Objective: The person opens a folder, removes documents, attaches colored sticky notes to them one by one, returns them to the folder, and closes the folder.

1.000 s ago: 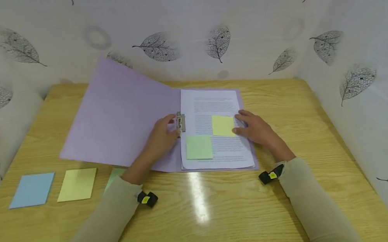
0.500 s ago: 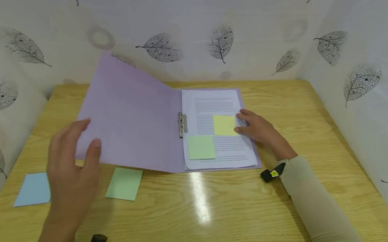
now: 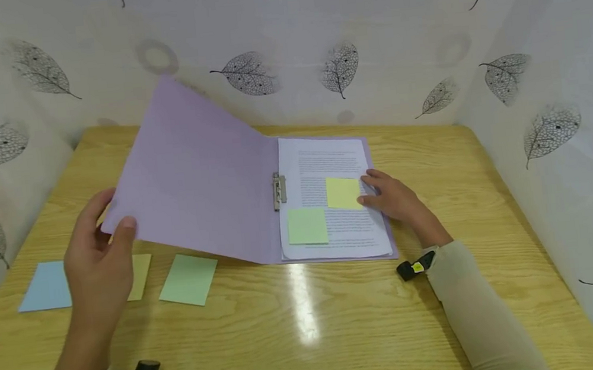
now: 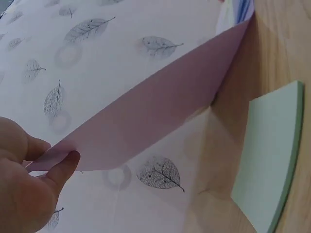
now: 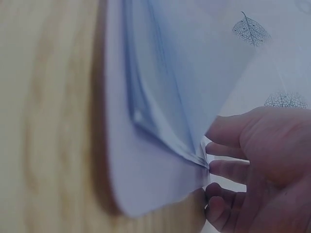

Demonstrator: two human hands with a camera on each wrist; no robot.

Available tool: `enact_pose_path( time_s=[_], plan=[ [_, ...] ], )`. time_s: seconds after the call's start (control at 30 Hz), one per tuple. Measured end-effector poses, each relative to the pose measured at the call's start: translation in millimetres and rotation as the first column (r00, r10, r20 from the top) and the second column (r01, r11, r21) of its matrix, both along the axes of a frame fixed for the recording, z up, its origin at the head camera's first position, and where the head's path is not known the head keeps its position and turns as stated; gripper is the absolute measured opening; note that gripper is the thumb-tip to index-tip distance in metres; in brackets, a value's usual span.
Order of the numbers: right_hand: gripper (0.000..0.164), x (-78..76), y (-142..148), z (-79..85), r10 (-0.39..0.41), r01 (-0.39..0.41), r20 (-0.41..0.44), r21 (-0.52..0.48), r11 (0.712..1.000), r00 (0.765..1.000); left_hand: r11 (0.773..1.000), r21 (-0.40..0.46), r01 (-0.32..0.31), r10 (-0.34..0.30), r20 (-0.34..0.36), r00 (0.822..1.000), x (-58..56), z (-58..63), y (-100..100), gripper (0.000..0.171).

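A lilac folder lies opened out, its cover (image 3: 194,177) raised at a slant on the left. My left hand (image 3: 96,252) pinches the cover's near outer corner between thumb and fingers; the left wrist view shows the thumb (image 4: 65,167) against the cover. A stack of printed sheets (image 3: 355,233) lies on the folder's right side, beside a metal clip (image 3: 278,191). On the top sheet are a yellow sticky note (image 3: 343,193) and a green sticky note (image 3: 307,226). My right hand (image 3: 397,202) rests at the sheets' right edge, fingertips touching the paper, thumb by the yellow note.
On the wooden table (image 3: 353,328), left of the folder, lie a blue sticky-note pad (image 3: 43,287), a yellow pad (image 3: 140,277) partly behind my left hand, and a green pad (image 3: 189,280). A leaf-patterned covering (image 3: 281,25) stands behind the table and along its sides.
My left hand has left the metal clip, moved left and taken hold of the cover's outer corner. The right hand stays at the sheets' edge.
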State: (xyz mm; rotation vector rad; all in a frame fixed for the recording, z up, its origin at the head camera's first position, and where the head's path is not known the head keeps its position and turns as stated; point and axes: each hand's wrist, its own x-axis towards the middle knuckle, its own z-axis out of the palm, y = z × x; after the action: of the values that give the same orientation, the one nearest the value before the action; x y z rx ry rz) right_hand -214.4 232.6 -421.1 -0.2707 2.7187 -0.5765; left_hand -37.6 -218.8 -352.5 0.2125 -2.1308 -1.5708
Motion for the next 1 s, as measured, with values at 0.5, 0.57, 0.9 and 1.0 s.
enact_pose_path(
  time_s=[0.5, 0.57, 0.9, 1.0],
  plan=[
    [0.066, -3.5, 9.8, 0.3, -0.024, 0.025, 0.008, -0.092, 0.995, 1.000, 0.868, 0.034, 0.496, -0.491, -0.096, 0.866, -32.6, 20.4, 85.8, 0.062],
    [0.064, -3.7, 13.7, 0.2, -0.045, 0.047, 0.014, -0.149, 0.988, 0.999, 0.847, -0.083, 0.524, -0.525, 0.009, 0.851, -38.6, 11.7, 100.1, 0.068],
    [0.064, -3.6, 36.9, 29.2, -0.250, 0.244, 0.065, -0.546, 0.801, 0.966, 0.651, -0.320, 0.688, -0.605, 0.328, 0.726, -62.7, -37.4, 154.8, 0.085],
    [0.063, -0.1, 44.7, 40.0, -0.250, 0.224, 0.058, -0.670, 0.708, 0.966, 0.593, -0.403, 0.697, -0.600, 0.356, 0.716, -64.3, -48.1, 167.7, 0.082]
  ],
)
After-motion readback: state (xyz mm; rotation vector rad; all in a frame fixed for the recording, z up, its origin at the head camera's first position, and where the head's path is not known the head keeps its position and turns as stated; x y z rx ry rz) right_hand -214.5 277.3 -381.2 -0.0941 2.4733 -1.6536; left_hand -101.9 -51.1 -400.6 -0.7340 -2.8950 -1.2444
